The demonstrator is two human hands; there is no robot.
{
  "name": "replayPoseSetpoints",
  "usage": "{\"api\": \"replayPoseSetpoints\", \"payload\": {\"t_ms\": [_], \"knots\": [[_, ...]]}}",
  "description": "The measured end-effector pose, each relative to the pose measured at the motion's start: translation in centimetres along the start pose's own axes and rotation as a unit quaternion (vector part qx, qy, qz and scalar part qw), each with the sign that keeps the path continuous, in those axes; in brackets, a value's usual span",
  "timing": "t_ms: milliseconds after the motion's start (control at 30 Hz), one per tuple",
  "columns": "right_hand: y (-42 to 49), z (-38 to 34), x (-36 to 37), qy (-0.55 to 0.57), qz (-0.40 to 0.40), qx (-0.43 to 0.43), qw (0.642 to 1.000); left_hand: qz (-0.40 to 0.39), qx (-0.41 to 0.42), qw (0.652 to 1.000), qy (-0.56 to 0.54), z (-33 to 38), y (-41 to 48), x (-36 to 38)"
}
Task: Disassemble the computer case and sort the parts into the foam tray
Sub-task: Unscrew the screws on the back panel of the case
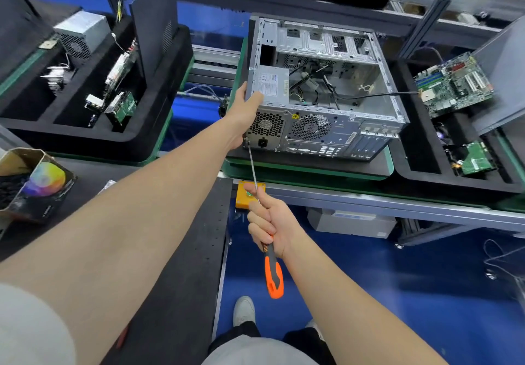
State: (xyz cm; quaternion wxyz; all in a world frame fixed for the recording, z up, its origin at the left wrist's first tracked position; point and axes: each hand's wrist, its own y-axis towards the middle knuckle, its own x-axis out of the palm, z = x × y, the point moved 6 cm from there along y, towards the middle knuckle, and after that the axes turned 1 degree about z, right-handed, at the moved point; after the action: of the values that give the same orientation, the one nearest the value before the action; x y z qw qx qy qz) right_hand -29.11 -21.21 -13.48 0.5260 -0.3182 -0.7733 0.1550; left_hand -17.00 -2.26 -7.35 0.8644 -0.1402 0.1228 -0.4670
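An open silver computer case (352,121) lies on its side on a green-edged pallet, rear panel toward me. Inside its near left corner sits the grey power supply (271,84), with loose cables beside it. My left hand (244,108) grips the case's near left corner, thumb over the top edge by the power supply. My right hand (270,219) holds a long screwdriver (273,272) with an orange and black handle. Its shaft (253,170) runs up to the rear panel's lower left corner, tip at a screw next to the power socket.
A black foam tray (420,171) on the right holds a green motherboard (454,84) and a green card (477,161). Another foam tray (159,103) at the left holds a power supply, boards and a dark panel. A yellow box (245,198) sits on the conveyor rail; a cardboard box (34,182) lies near left.
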Motion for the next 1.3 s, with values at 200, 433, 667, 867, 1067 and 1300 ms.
{"api": "replayPoseSetpoints", "payload": {"t_ms": [200, 433, 667, 867, 1067, 1300], "knots": [[0.0, -2.3, -1.6, -0.388, 0.177, -0.086, 0.9, 0.007, 0.0, 1.0, -0.001, 0.0, 0.1, 0.0], [-0.3, -4.6, -2.6, -0.742, 0.303, -0.184, 0.569, 0.012, -0.004, 1.0, -0.003, 0.1, -0.2, 0.0], [0.4, -1.9, -2.5, -0.273, 0.151, -0.029, 0.95, 0.013, -0.004, 1.0, 0.0, 0.1, -0.4, 0.1], [0.2, -1.5, 0.4, 0.026, 0.009, 0.036, 0.999, 0.008, -0.002, 1.0, 0.002, 0.0, -0.3, 0.0], [1.4, -2.7, 2.2, 0.123, -0.035, 0.031, 0.991, 0.004, 0.001, 1.0, 0.003, -0.1, -0.2, -0.1], [1.5, -5.8, 0.3, -0.447, 0.222, -0.088, 0.862, 0.016, 0.006, 1.0, -0.015, 0.0, -0.2, 0.0]]}}
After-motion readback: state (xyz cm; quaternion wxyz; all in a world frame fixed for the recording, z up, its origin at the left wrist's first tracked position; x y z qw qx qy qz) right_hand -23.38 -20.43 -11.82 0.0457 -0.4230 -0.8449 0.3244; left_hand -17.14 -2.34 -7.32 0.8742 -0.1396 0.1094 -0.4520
